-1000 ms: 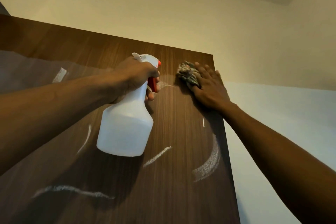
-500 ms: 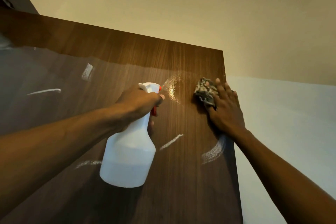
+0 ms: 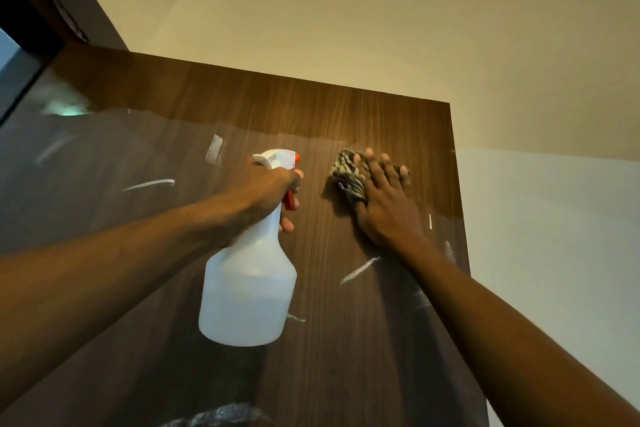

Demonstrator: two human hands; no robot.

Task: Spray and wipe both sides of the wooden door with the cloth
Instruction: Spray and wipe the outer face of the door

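Observation:
The dark wooden door (image 3: 346,340) fills the lower left of the head view, with white streaks across its glossy face. My left hand (image 3: 266,191) grips the neck of a white spray bottle (image 3: 247,291) with a red trigger, nozzle pointing at the door. Just to its right, my right hand (image 3: 384,204) presses a patterned cloth (image 3: 348,175) flat against the upper part of the door with straight fingers. Most of the cloth lies under the palm and fingers.
The door's right edge (image 3: 460,218) stands in front of a pale wall (image 3: 554,253). A cream wall (image 3: 346,28) rises above the door's top edge. A dark frame (image 3: 31,10) shows at the upper left.
The view has tilted down, so the door top sits lower in frame. My right hand has slid the cloth leftward over the misted patch. My left hand keeps its hold on the bottle.

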